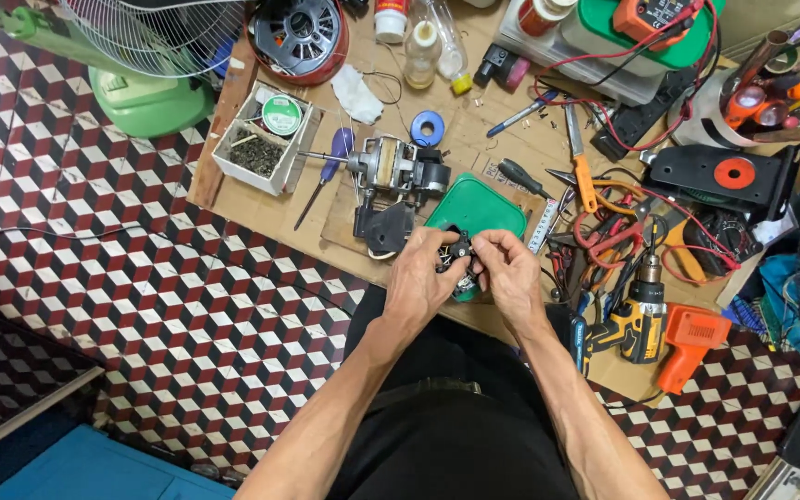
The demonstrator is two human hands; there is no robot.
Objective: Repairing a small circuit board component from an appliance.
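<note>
Small black part [456, 252] with bits of wire, held in both hands just above the near edge of the cardboard sheet [261, 208] on the floor. My left hand [418, 278] cups it from the side, grip closed on it. My right hand [508, 268] pinches its top with fingertips, narrow grip, also on it. Can't tell what the part is exactly. Directly behind it lies a green plastic lid [476, 208]. Just beyond that, a fan motor [391, 171] with shaft pointing left, near the sheet's middle. A blue-handled screwdriver [326, 176] lies left of the motor, a white box of scraps [256, 143] at the left edge. A yellow cordless drill [641, 319] and an orange drill [692, 343] sit at the right near corner.
</note>
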